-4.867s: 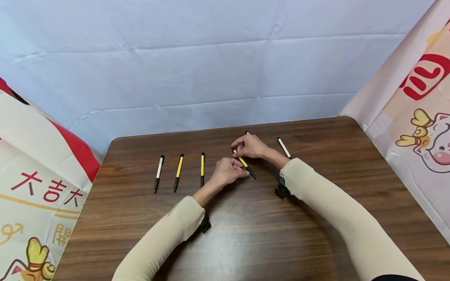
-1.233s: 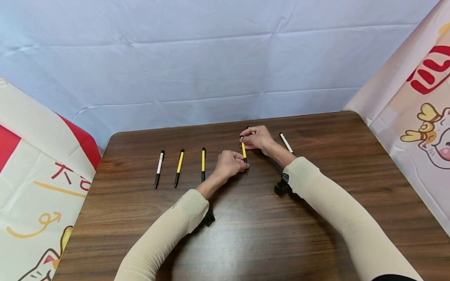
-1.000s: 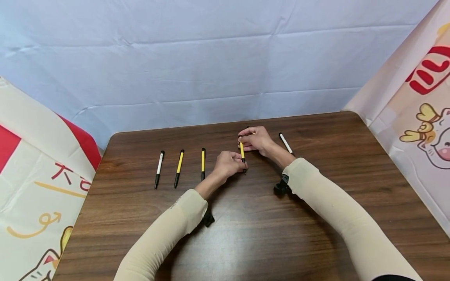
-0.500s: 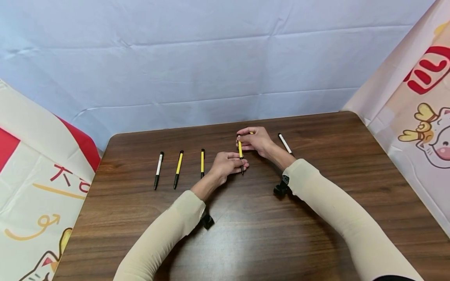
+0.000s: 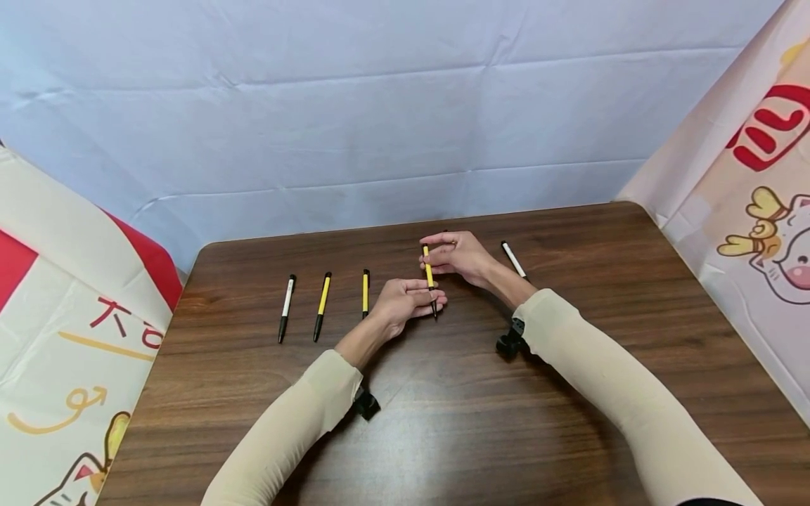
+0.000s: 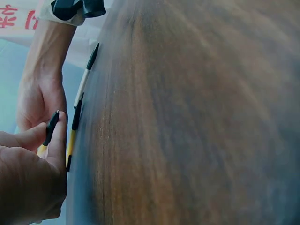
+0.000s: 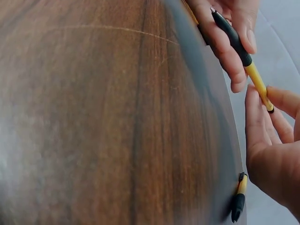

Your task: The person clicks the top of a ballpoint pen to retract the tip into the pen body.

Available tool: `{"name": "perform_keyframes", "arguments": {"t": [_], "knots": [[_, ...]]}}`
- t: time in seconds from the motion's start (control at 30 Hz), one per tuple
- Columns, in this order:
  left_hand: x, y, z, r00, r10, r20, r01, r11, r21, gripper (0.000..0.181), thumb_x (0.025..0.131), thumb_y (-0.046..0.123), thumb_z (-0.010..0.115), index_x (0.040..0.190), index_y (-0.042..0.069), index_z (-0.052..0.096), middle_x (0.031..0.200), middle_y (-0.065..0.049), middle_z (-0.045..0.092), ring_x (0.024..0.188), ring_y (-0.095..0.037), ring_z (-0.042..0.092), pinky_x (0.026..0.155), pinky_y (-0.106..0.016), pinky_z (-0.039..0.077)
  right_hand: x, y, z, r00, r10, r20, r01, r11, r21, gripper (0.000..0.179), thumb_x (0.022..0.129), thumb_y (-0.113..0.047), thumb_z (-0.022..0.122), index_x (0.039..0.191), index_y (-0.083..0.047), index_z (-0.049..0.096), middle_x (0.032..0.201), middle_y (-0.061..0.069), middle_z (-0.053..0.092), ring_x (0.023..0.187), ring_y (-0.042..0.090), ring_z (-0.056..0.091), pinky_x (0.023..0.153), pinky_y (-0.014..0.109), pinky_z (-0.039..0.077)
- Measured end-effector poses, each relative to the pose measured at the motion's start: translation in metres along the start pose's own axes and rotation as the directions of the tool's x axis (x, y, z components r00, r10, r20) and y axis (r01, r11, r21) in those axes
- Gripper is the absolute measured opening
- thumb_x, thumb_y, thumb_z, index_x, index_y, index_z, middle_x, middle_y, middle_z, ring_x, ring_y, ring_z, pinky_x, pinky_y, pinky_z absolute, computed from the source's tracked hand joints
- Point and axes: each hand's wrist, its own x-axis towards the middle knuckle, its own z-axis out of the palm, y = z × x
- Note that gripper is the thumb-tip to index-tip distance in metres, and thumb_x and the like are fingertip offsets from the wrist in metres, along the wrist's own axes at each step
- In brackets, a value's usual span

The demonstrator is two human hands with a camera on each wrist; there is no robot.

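A yellow pen (image 5: 429,270) with a black grip is held between both hands above the table, black tip towards the person. My left hand (image 5: 401,303) pinches its black grip section between thumb and fingers; the right wrist view shows this grip (image 7: 234,35) closely. At the other end, thumb and fingers of my right hand (image 5: 463,257) pinch the yellow barrel near its black top. Behind the right hand lies another pen, nearly all hidden in the head view. A white pen (image 5: 514,260) lies right of that hand, partly covered by the wrist.
Left of the hands, a white pen (image 5: 287,309) and two yellow pens, one farther left (image 5: 322,307) and one partly behind the left wrist (image 5: 365,294), lie in a row on the brown wooden table (image 5: 443,422). A pale cloth (image 5: 380,126) hangs behind the table.
The held pen has swung from slanting right to nearly straight, and shifted slightly left over the last second. The left hand has turned, showing more of its fingers. The other pens stay put.
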Motion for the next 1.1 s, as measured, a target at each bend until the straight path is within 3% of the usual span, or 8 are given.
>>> {"name": "perform_keyframes", "arguments": {"t": [0.53,0.73,1.1], "knots": [[-0.0055,0.0045,-0.0009,1.0,0.004,0.029,-0.004,1.0,-0.006,0.034,0.103,-0.011,0.06,0.135,-0.02,0.058,0.119,-0.031,0.073,0.099,-0.024,0.078,0.095,-0.037,0.061,-0.0029,-0.0008,0.001,1.0,-0.013,0.021,0.011,0.997,0.08,0.057,0.098,0.012,0.067,0.152,0.011,0.048,0.099,0.014,0.08,0.094,0.024,0.079,0.083,0.036,0.065],[-0.0042,0.0053,-0.0021,1.0,0.004,0.03,-0.004,1.0,0.009,0.033,0.102,-0.01,0.062,0.134,-0.02,0.06,0.11,-0.027,0.077,0.093,-0.019,0.078,0.093,-0.036,0.062,-0.0041,-0.0024,0.0022,0.998,-0.047,0.037,0.045,0.997,0.058,0.056,0.097,0.013,0.068,0.15,0.013,0.048,0.1,0.016,0.08,0.094,0.025,0.079,0.085,0.036,0.065],[-0.0075,0.0083,-0.0046,0.999,-0.003,0.034,0.001,0.999,0.05,0.033,0.102,-0.01,0.063,0.133,-0.018,0.062,0.11,-0.025,0.077,0.091,-0.018,0.078,0.092,-0.035,0.062,-0.0051,-0.0016,0.0073,0.998,-0.062,0.019,0.062,0.997,0.039,0.054,0.096,0.012,0.069,0.147,0.016,0.05,0.098,0.015,0.08,0.092,0.023,0.079,0.084,0.034,0.065]]}}
